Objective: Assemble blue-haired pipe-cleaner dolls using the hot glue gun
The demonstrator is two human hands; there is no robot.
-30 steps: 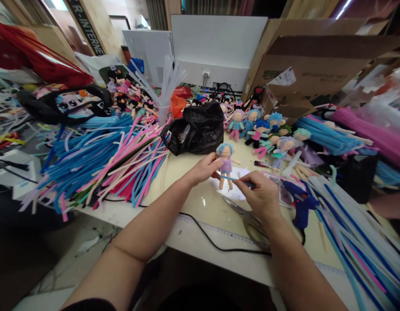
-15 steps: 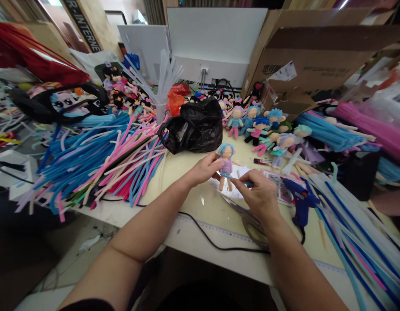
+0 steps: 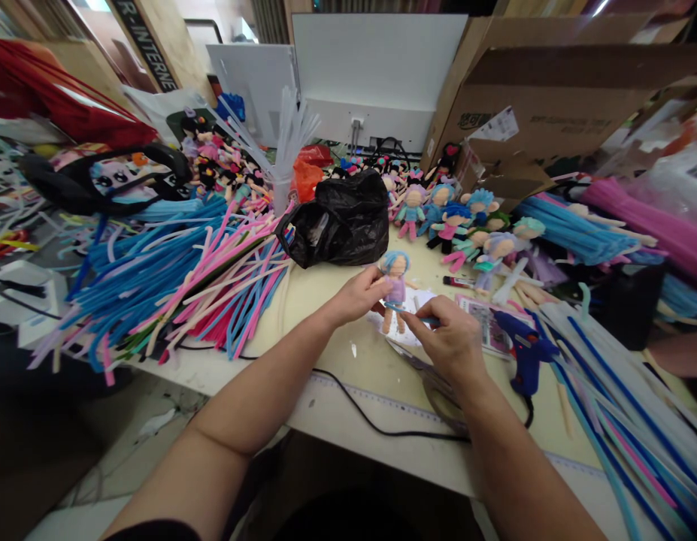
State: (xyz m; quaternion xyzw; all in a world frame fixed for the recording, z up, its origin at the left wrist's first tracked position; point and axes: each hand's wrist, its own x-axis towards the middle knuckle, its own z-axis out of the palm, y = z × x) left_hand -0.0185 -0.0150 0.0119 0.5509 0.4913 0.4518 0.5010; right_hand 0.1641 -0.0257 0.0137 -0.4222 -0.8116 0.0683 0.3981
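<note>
A small doll [image 3: 395,289] with blue hair, a lilac top and peach legs is upright over the table. My left hand [image 3: 362,294] grips it from the left, thumb on its body. My right hand [image 3: 446,334] pinches a blue pipe cleaner [image 3: 407,310], which crosses the doll just below the lilac top. A white sheet of paper [image 3: 419,300] lies under the doll. A pair of scissors [image 3: 424,368] rests beneath my right hand and wrist, its handles partly hidden.
A blue glue gun [image 3: 525,349] stands right of my right hand, its black cord [image 3: 371,424] crossing the table's front. Pipe cleaners [image 3: 150,278] are heaped left. A black plastic bag [image 3: 353,218] sits behind the doll, finished-looking dolls [image 3: 455,222] at back right, near a cardboard box [image 3: 545,98].
The doll and both hands have hardly moved. The blue pipe cleaner has shifted slightly across the doll's waist.
</note>
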